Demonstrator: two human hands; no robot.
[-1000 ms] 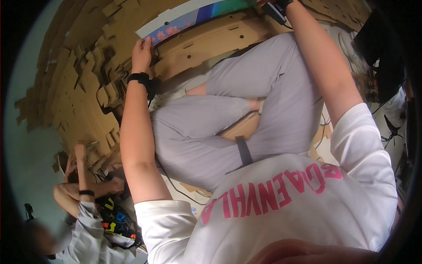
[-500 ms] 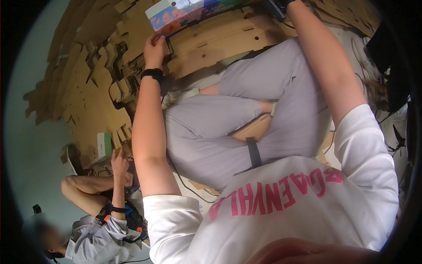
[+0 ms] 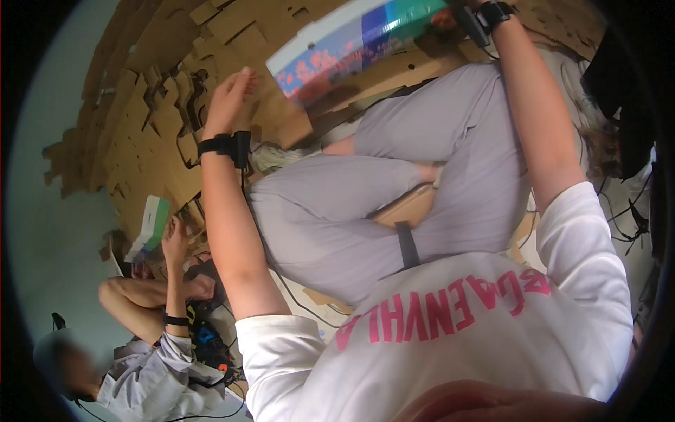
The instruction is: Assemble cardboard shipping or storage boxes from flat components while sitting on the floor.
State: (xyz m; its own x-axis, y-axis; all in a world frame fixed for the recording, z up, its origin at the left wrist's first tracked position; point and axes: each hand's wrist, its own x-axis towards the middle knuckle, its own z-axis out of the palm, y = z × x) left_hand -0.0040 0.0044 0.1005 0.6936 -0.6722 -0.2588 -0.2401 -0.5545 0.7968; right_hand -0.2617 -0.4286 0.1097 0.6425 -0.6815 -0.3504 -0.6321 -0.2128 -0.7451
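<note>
A long printed carton [image 3: 344, 53] with pink blossoms on blue, a dark blue band and a green end is tilted above brown cardboard at the top. My right hand [image 3: 444, 18] grips its right end, partly hidden behind the black device on my wrist and cut by the frame's upper edge. My left hand [image 3: 230, 98] is off the carton, a short way to its left. Its fingers are loosely stretched and bent, with nothing in them.
Layers of cut brown cardboard [image 3: 148, 112] spread over the far and left area. At lower left a co-worker [image 3: 151, 373] sits holding a smaller white and green carton [image 3: 150, 225]. Black cables [image 3: 626, 190] run at the right. My crossed legs [image 3: 330, 190] fill the middle.
My left hand has let go of the carton and moved left. The carton has come nearer and to the right with my right hand. The co-worker's carton has tilted.
</note>
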